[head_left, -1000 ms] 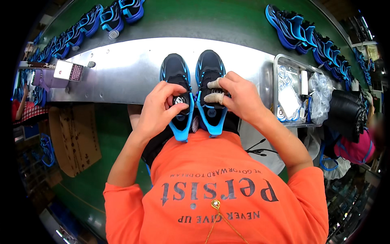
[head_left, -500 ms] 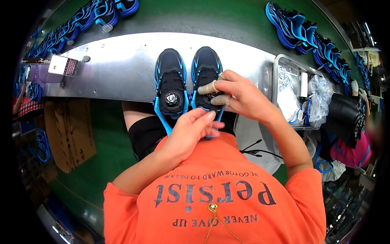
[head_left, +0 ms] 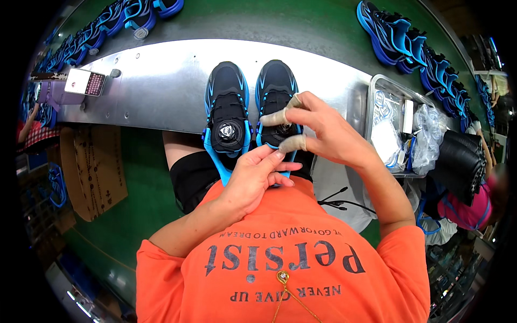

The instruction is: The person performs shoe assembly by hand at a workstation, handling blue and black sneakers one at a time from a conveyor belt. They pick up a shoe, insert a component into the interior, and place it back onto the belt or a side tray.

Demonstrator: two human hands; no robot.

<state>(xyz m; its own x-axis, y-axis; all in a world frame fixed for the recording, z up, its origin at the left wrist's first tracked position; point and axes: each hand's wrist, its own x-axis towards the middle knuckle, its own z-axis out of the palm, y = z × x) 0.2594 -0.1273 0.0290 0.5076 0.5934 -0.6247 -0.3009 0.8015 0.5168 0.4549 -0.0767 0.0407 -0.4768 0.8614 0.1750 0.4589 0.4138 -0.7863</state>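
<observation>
Two black sport shoes with bright blue trim stand side by side, toes away from me, on the metal bench edge. The left shoe (head_left: pixel 223 81) shows a round dial (head_left: pixel 227 131) on its tongue. Over the right shoe (head_left: pixel 276 78), my right hand (head_left: pixel 334 132), with pale finger cots, is open: forefinger and thumb lie apart on either side of its dial (head_left: pixel 284 128). I cannot tell whether they touch the dial. My left hand (head_left: pixel 253 180) is closed, thumb and forefinger pinching the right shoe's tongue top by the collar; the pinched part is mostly hidden.
On the right, a metal tray (head_left: pixel 371 102) holds plastic bags and small parts. Rows of similar shoes (head_left: pixel 385 32) stand on the green surface beyond the bench (head_left: pixel 161 81). A phone (head_left: pixel 85 82) lies at left; cardboard (head_left: pixel 94 172) stands below. Other people are partly visible at both sides.
My right thumb has moved away from my forefinger, down toward the left hand, and more of the right dial shows. My left hand stays at the collar, its fingers slightly shifted.
</observation>
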